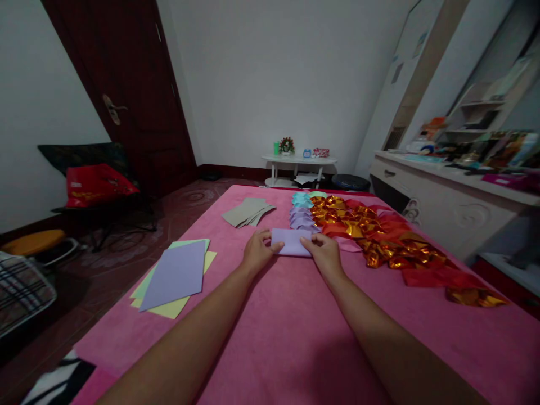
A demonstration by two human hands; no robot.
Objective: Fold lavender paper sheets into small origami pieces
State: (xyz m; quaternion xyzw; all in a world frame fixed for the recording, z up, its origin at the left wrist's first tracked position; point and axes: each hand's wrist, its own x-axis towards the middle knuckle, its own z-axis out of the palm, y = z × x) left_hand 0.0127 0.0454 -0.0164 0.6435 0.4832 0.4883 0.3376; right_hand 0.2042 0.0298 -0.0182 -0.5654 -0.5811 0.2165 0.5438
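Observation:
Between my two hands a folded sheet of purple paper [292,239] lies level, just above or on the pink cloth. My left hand [259,247] pinches its left end, thumb on top and fingers at the edge. At the right end, my right hand [323,249] grips it the same way. Just behind the paper sit folded purple paper pieces [298,218], with light-blue ones [302,199] farther back. Shiny gold and red folded pieces [358,219] spread out to the right of my right hand.
Purple, green and yellow sheets [175,275] lie stacked at the left of the pink-covered table [270,337]. Grey paper pieces [247,212] are fanned out behind my left hand. A white side table [299,160] stands by the wall, a cluttered dresser [455,180] at right.

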